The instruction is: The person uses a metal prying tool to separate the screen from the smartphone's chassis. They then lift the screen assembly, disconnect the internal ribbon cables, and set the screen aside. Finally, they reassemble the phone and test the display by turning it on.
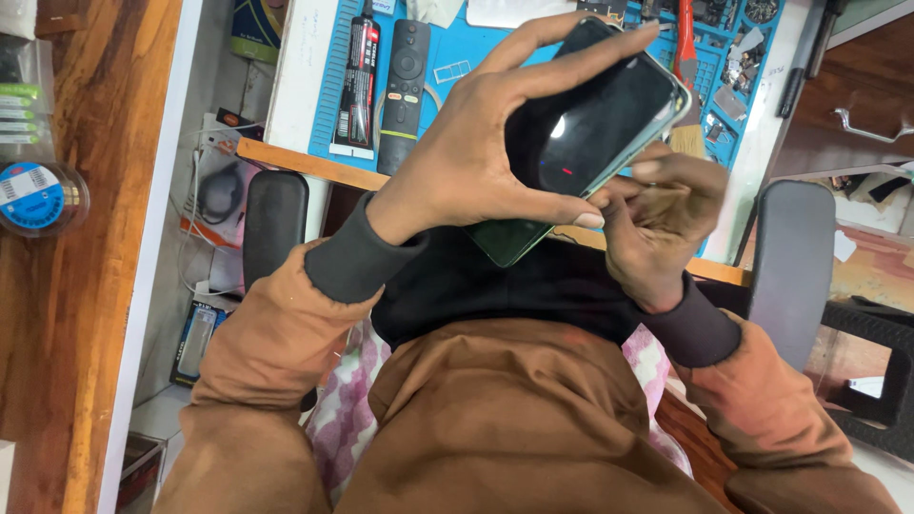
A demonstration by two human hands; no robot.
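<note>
1. Nearest the camera: the person's brown sleeves with dark cuffs, and a lap over a pink patterned cloth. The chair armrests (274, 228) stand to either side.
2. The left hand (476, 157) is spread wide around a phone (581, 133) — fingers across the top edge, thumb under the lower edge. It carries the phone above the lap, short of the bench (286, 86).
3. The right hand (666, 219) is curled narrow at the phone's lower right edge, fingertips touching the rim. Whether it pinches a small tool cannot be told; the hand is blurred.
4. The phone is tilted, its dark glass screen facing the camera, in a greenish frame. Judgement: light, stiff, smooth and slippery, the glass fragile — best held by the frame edges, as the left hand does, not by the face.
5. Farther off, on the bench: a blue work mat (457, 57) carrying a black remote (405, 90), a tube of glue (358, 81) and a red-handled brush (687, 86), well apart from the hands.
6. Far left: a wooden surface with a blue-labelled reel (33, 195).
</note>
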